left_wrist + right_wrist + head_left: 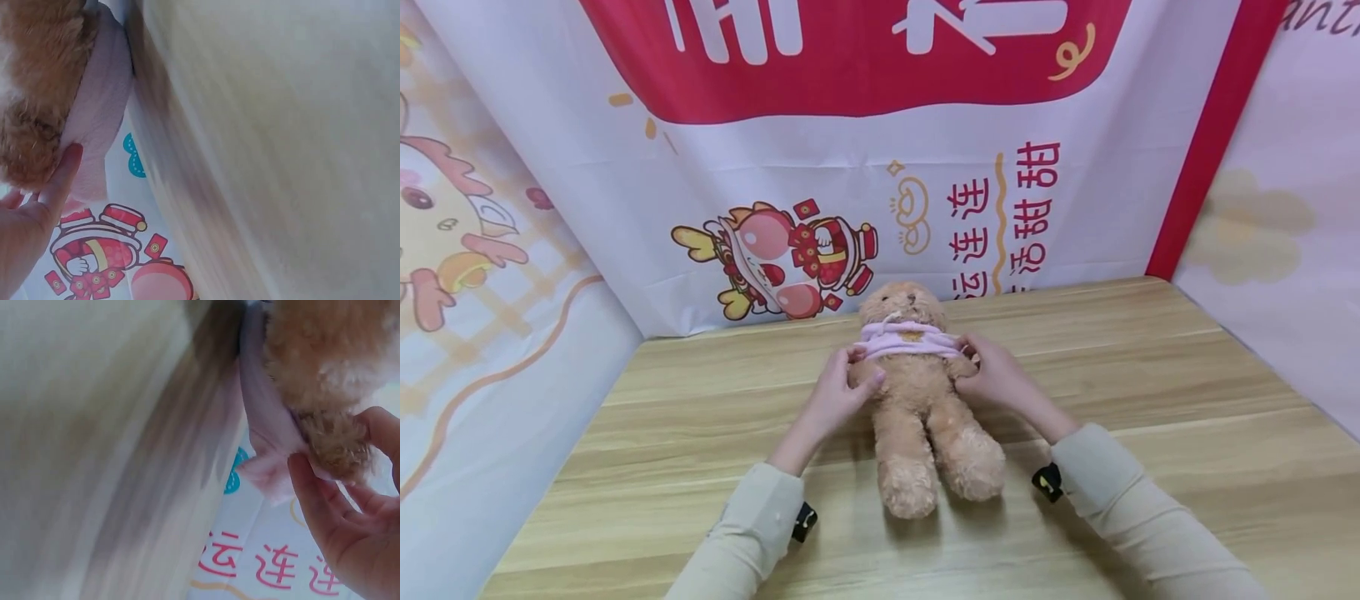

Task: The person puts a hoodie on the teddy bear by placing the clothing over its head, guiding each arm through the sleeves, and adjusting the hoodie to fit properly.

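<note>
Bear [913,396]: on its back, head at the desk's [700,450] far edge.
Left hand [842,385], right hand [997,375]: fingers each gripping an arm.
Pink top [891,340]: seemingly being adjusted around arms; next likely needs gentle, even easing.

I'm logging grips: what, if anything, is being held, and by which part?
The teddy bear, by its arms: the left hand and right hand each grip one, fingers touching the pink shirt.
</note>
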